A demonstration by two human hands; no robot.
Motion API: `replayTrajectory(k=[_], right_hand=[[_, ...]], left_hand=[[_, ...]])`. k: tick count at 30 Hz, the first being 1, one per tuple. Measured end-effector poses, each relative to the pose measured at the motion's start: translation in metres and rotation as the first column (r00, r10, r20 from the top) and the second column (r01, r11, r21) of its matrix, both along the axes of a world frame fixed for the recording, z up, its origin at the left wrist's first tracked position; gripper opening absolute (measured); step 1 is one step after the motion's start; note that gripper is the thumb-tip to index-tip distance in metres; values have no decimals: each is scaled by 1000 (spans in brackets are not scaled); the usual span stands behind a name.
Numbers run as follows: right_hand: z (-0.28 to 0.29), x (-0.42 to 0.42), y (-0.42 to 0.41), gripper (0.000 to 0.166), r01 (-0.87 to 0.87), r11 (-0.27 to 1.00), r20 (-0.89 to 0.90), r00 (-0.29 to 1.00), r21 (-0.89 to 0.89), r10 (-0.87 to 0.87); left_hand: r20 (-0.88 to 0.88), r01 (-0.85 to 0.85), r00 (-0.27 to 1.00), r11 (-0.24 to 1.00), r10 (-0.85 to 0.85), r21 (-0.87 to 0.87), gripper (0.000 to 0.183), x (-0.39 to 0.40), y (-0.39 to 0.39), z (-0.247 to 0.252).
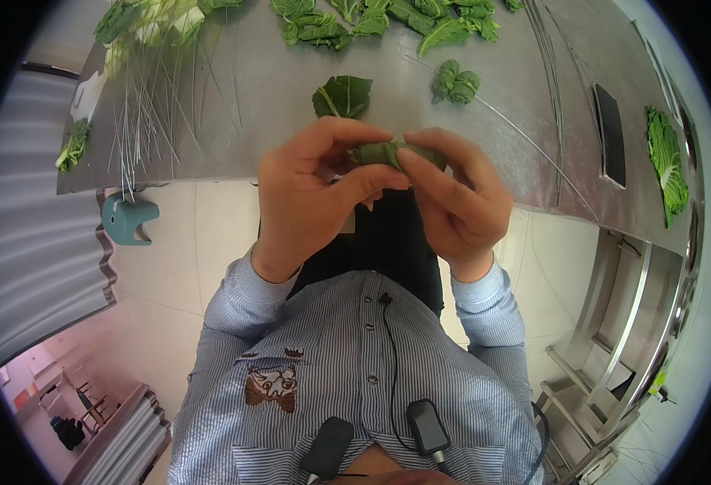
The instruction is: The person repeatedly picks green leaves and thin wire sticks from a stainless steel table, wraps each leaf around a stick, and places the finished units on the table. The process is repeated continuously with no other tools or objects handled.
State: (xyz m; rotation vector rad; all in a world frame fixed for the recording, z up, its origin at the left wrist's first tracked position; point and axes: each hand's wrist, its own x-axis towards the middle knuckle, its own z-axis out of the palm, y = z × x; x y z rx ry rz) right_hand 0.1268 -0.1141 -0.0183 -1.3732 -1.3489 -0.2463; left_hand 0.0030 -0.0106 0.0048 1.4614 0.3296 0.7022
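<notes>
Both hands hold one rolled green leaf [375,154] just above the near edge of the metal table [258,151]. My left hand [325,182] pinches its left end between thumb and fingers. On its right end are the thumb and fingers of my right hand [461,194]. Beyond the left hand, a dark green leaf [343,97] lies flat. A small folded leaf bundle [455,83] rests to the right, touching a thin metal skewer [531,136]. What the fingertips cover of the roll is hidden.
Loose green leaves [386,21] lie along the far side. Many thin skewers [143,115] and pale cabbage leaves [167,24] are at the left. More skewers [552,91], a dark phone-like slab [610,136] and a cabbage leaf [667,163] lie right. A teal stool [126,219] stands below.
</notes>
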Motion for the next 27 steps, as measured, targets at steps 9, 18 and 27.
replayTrajectory(k=[9,18,27], right_hand=[[-3,1,2,35,17,999,-48,999,37,-15],[2,3,-2,36,-18,1000,-100,995,13,19],[26,34,-14,43,1,959,-210,976,-283,-63]], left_hand=[[114,77,992,986,-61,-146,36,2,-2,-1],[13,36,999,998,-35,-52,34,0,-2,-3],[28,-143,989,988,142,64,28,-2,1,1]])
